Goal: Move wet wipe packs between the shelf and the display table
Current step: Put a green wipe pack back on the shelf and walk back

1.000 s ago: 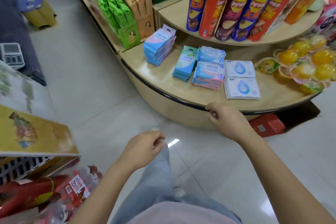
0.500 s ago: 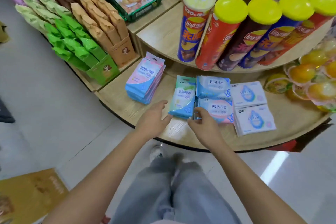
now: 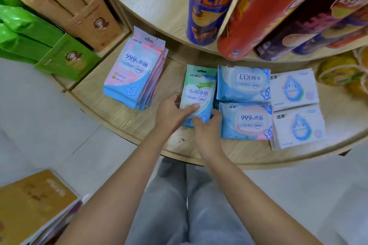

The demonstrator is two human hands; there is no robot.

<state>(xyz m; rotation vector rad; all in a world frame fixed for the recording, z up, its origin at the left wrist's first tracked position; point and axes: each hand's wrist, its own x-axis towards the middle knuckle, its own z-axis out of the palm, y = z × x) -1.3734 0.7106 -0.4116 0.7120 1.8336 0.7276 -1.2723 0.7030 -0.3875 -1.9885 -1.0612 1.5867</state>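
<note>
green wipe pack (image 3: 199, 93) held by left hand (image 3: 172, 112) and right hand (image 3: 207, 128).

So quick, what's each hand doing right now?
Left hand: closed on the green wipe pack, thumb on top.
Right hand: gripping the same pack's near end.

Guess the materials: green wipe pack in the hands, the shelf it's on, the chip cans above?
Green wipe pack: soft plastic film, semi-glossy; it looks pliable under both hands. Shelf: wood-grain board, matte, probably laminate; dark edge band. Chip cans: likely printed paperboard tubes with a slight sheen; can't confirm.
</note>
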